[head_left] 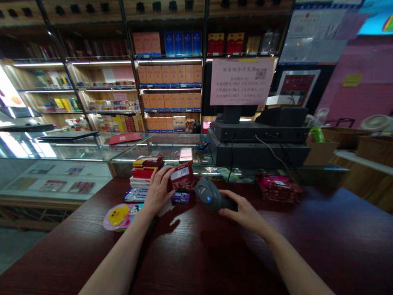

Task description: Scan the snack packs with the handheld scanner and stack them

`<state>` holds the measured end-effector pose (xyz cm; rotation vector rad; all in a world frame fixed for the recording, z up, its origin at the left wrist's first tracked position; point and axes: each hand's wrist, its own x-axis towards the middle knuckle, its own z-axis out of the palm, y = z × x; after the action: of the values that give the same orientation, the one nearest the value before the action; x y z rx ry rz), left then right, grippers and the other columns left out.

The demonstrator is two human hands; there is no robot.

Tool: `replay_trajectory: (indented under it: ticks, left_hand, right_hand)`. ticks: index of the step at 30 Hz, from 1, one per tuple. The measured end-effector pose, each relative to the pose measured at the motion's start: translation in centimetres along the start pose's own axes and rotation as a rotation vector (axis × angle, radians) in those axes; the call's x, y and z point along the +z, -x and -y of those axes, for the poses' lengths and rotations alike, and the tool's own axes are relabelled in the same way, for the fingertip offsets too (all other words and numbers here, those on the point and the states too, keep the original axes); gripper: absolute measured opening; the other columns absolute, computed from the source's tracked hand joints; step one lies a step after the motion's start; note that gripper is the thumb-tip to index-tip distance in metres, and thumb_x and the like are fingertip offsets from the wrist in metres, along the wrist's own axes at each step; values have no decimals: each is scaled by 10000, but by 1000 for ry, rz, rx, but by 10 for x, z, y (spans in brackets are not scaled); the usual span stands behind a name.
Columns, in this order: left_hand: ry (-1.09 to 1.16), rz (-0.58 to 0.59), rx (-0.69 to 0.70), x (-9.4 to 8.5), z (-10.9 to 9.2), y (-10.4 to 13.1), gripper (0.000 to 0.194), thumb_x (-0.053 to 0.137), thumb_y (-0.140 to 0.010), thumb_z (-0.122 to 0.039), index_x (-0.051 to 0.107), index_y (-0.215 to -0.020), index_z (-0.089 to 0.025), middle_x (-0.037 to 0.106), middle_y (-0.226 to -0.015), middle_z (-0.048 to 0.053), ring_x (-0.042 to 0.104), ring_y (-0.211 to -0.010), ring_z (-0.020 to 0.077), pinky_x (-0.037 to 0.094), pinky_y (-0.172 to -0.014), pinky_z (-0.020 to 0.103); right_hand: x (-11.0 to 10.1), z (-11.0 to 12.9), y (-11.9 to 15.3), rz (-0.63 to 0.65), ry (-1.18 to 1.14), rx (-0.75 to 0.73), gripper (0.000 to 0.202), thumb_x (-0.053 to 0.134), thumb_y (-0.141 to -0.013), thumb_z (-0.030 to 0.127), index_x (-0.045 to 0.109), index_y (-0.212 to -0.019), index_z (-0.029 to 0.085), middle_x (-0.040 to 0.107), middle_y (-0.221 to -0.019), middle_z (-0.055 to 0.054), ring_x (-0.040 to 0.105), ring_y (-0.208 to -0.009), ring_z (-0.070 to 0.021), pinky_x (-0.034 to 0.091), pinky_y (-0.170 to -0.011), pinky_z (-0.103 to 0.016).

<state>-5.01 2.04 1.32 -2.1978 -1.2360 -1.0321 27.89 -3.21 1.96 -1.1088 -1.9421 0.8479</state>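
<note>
My left hand (159,187) grips a dark red snack packet (182,177) by its left end, with a white barcode label facing me. In my right hand (241,209) is a dark grey barcode scanner (208,194), a blue light glowing on it, its head close to the packet. Behind and left of my left hand rises a stack of red, yellow and white packs (144,170). Blue and purple wrapped bars (181,197) lie partly beneath that hand. A pink packet with a yellow duck (118,214) rests by my left wrist.
A pile of dark red packets (278,187) lies at the right of the brown counter (196,262). Behind stand a black till (260,149) with hanging cables and a printed paper sign (242,81). A glass display case (55,172) is at left, with stocked shelves (170,78) beyond.
</note>
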Motion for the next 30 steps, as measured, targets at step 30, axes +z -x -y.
replay_trajectory:
  ticks: [30]
  left_hand:
    - [11, -10, 25, 2, -2, -1, 769, 703, -833, -212, 308, -1492, -226, 450, -1487, 143, 413, -1413, 287, 238, -1226, 553]
  right_hand:
    - [32, 5, 7, 298, 254, -44, 716, 848, -651, 327, 622, -1331, 313, 671, -1273, -39, 573, -1167, -287, 389, -1022, -392]
